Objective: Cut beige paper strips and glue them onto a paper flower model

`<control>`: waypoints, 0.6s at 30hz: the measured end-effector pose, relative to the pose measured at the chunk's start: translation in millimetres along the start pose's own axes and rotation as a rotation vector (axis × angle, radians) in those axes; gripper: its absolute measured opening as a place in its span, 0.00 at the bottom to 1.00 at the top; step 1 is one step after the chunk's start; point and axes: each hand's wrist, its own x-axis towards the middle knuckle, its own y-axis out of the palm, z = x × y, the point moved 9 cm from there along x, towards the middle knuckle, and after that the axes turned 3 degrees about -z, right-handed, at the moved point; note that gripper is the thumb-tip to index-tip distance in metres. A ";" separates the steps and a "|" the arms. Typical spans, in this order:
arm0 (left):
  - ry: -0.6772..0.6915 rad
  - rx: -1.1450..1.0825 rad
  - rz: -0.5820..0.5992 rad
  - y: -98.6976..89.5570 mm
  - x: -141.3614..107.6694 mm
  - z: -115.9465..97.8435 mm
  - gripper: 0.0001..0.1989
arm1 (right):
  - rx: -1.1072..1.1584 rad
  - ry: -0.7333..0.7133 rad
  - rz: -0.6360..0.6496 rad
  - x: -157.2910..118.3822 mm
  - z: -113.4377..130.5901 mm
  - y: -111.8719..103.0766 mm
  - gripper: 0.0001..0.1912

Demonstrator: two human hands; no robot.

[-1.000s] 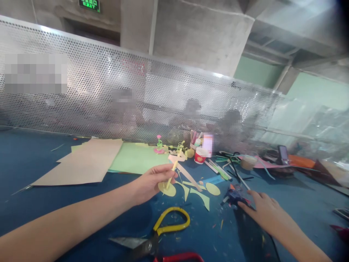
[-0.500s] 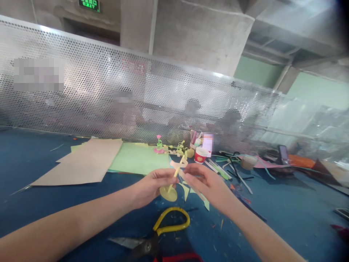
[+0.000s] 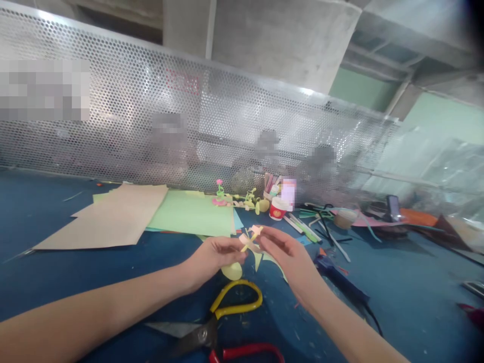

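My left hand (image 3: 221,253) is closed, pinching a thin yellow paper stem (image 3: 247,245). A round yellow base (image 3: 232,271) shows below these fingers. Around the stem's upper part is a pale pink paper strip (image 3: 256,232), partly hidden by my fingers. My right hand (image 3: 282,247) closes its fingertips on the strip at the stem's right side. Scissors with one yellow and one red handle (image 3: 236,297) lie below my hands, blades apart and pointing left. Pale green paper scraps (image 3: 257,261) lie just under my hands.
Beige sheets (image 3: 109,217) and light green sheets (image 3: 189,214) lie at back left. Small paper plants (image 3: 219,194), a red-and-white cup (image 3: 278,208) and pens (image 3: 304,229) stand or lie behind my hands. A dark blue glue gun (image 3: 340,277) is at right. A perforated metal screen (image 3: 227,126) borders the table.
The stem has tilted further over to the right, and the pink strip has turned with it. My right hand has moved closer around the strip. The view has dipped slightly.
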 end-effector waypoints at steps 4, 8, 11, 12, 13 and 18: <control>0.008 0.019 0.019 2.3 -1.3 6.1 0.11 | 0.037 -0.004 0.029 -1.4 -6.8 4.0 0.17; 0.015 0.029 0.016 0.7 -1.7 12.3 0.11 | 0.056 0.003 0.009 -2.6 -16.9 3.9 0.16; 0.017 0.022 0.015 0.7 -1.9 15.8 0.12 | 0.065 0.000 -0.030 -3.9 -20.7 0.7 0.16; 0.021 0.019 0.013 0.8 -2.0 16.2 0.12 | 0.065 -0.006 -0.038 -4.5 -20.3 -0.1 0.16; 0.026 0.017 0.011 1.1 -2.2 16.1 0.12 | 0.064 -0.013 -0.040 -5.1 -19.3 -0.3 0.15; 0.041 0.034 0.013 3.3 -3.6 14.0 0.11 | 0.067 -0.016 -0.045 -8.3 -14.7 -0.3 0.14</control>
